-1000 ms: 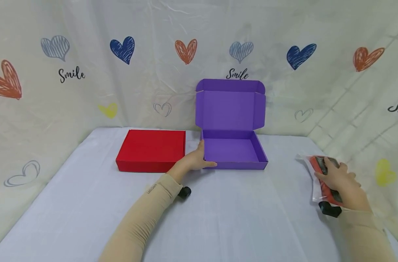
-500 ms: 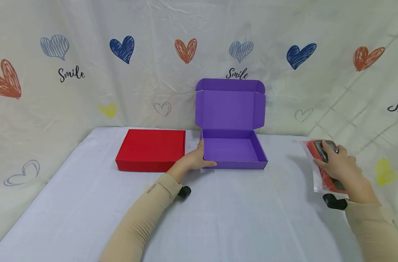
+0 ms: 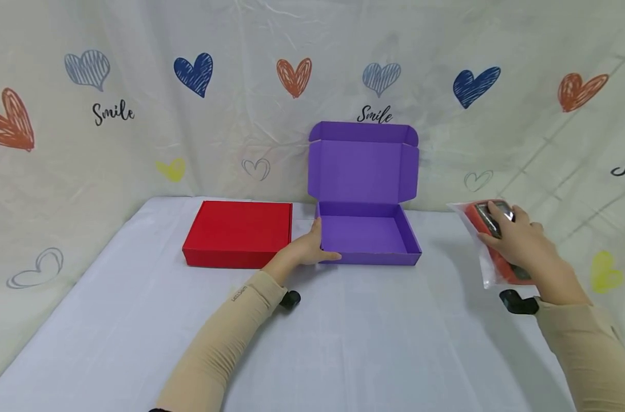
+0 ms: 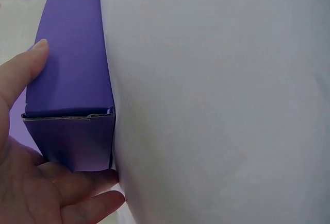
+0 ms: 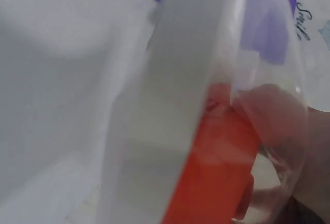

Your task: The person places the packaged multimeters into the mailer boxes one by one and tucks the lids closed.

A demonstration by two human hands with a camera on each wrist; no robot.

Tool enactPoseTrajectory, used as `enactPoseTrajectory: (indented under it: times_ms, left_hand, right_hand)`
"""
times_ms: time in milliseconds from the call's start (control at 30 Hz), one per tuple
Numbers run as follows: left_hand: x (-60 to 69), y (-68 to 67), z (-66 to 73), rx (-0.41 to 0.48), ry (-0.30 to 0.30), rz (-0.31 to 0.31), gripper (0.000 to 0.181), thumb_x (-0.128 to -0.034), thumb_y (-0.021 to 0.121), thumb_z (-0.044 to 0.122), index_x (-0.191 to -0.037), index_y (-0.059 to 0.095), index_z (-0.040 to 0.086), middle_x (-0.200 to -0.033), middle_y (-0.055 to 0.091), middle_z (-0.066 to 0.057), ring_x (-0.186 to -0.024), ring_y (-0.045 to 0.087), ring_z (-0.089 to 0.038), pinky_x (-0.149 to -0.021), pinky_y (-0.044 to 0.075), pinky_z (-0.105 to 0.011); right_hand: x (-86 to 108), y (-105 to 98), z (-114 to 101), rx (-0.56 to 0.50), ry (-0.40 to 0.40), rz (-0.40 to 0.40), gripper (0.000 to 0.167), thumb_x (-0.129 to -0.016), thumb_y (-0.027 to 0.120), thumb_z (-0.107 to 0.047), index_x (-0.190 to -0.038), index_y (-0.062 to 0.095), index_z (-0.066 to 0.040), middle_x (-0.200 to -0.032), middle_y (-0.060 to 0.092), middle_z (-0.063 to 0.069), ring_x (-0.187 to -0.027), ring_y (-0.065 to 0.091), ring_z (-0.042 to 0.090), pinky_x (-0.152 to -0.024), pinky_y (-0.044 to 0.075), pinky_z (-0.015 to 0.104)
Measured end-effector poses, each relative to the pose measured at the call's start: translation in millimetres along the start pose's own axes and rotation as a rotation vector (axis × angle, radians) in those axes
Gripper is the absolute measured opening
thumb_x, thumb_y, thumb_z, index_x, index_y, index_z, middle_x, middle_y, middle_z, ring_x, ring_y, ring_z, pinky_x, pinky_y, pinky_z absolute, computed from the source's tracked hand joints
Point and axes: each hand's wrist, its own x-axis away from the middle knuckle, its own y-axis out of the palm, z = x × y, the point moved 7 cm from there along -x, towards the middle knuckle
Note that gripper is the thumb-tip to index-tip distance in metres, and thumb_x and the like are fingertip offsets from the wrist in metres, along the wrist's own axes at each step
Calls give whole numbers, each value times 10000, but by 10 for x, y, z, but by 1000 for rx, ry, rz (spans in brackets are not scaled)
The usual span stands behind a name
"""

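The purple cardboard box (image 3: 363,229) stands on the table with its lid raised at the back, and nothing shows inside. My left hand (image 3: 307,247) holds its front left corner. In the left wrist view the thumb lies against the front wall of the box (image 4: 72,44), and the fingers are bent at its side. To the right, my right hand (image 3: 523,237) grips a red and dark grey thing (image 3: 505,266) in a clear plastic bag (image 3: 489,272), held above the table. The right wrist view shows a blurred red-orange side (image 5: 216,157) through the plastic; its kind is unclear.
A red box (image 3: 240,229) with its lid down stands left of the purple box, just beside my left hand. White cloth (image 3: 369,337) covers the table. Behind it hangs a pale curtain (image 3: 338,34) printed with hearts and words.
My right hand has lifted the bagged red thing off the table and moved it towards the back, then a little left. My left hand has stayed at the purple box.
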Motion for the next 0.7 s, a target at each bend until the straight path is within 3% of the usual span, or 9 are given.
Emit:
enactPoseTrajectory:
  times_ms: [433,700]
  left_hand:
    - [-26,1,-22,0,4,-6,1163,-949,737,399,-1611,-143,25,-1714,-53,-122,-1556,142,-279,-1240,176,-420]
    - [-6,5,-23,5,-20,-10,1166,-949,732,414,-1611,-146,27,-1714,-51,-121,-1551,161,-287,-1237,189,-433]
  right_hand:
    - [-242,-10,-478,26,-96,-73,883,-1031,583,-403,-1636,20,-93,-1538,14,448,-1210,260,726,-818,418,798]
    - [-397,51,-849,65,-248,-66,828,-1040,602,-362,-1639,108,-73,-1560,83,420,-1225,328,712,-892,409,777]
